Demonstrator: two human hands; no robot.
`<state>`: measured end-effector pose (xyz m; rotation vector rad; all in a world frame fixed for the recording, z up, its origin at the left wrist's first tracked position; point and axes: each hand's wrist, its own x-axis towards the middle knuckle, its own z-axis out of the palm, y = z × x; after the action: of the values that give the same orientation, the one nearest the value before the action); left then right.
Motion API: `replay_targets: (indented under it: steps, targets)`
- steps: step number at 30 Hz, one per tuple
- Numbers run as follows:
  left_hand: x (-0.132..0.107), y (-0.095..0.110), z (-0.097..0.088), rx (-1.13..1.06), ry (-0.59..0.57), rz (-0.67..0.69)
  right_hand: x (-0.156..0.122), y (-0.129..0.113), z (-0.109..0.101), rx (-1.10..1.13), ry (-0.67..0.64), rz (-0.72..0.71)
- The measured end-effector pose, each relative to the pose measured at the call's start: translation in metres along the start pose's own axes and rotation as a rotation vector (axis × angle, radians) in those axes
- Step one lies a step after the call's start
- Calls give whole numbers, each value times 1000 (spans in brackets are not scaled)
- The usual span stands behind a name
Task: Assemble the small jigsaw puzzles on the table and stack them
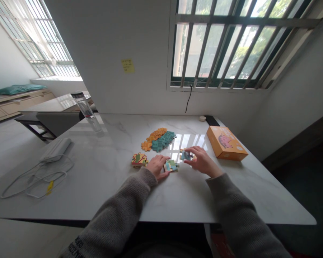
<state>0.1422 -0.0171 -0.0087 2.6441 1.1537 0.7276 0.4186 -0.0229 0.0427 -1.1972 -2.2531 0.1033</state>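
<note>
My left hand (158, 166) rests on the table with its thumb and index finger around the left side of a small stack of green and light-blue puzzle pieces (171, 165). Between the thumb and fingers of my right hand (201, 161) is a blue puzzle piece (186, 155) with darker and yellowish patches, just right of that stack. A red, yellow and green stack of puzzle pieces (139, 159) lies left of my left hand. Farther back, orange puzzle pieces (156, 134) and teal puzzle pieces (163, 141) lie in overlapping rows.
An orange box (226, 143) stands at the right, with a black flat object (212, 120) and a small white item (202, 118) behind it. At the left are a clear bottle (83, 105), a white device (55, 149) and its looped cable (33, 183) on the marble-patterned table (102, 193).
</note>
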Motion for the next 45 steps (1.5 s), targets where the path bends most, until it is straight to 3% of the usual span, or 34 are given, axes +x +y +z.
replay_targets:
  steps: [5, 13, 16, 19, 22, 24, 28, 33, 40, 45]
  targets:
    - [-2, 0, 3, -72, 82, 10, -23, 35, -23, -2, -70, 118]
    - [-1, 5, -8, -150, 267, 105, -33, 49, -25, 19, -142, 190]
    - [0, 11, -14, -171, 353, 117, -28, 36, -23, 58, -6, 187]
    - [0, 18, -17, -223, 424, 139, -18, 4, -10, 259, 174, 235]
    - [-1, 23, -18, -266, 485, 157, -7, -34, 13, 648, 116, 268]
    - [-1, 25, -15, -276, 484, 167, -2, -51, 28, 847, 50, 258]
    - [-3, 28, -12, -273, 373, 239, -1, -56, 44, 950, 107, 320]
    - [-4, 29, -19, -200, 316, 229, -5, -44, 40, 941, 66, 283]
    - [-7, 27, -23, -192, 205, 312, -8, -51, 34, 976, -70, 256]
    - [-10, 8, -39, -178, 252, 315, -8, -52, 32, 957, 31, 267]
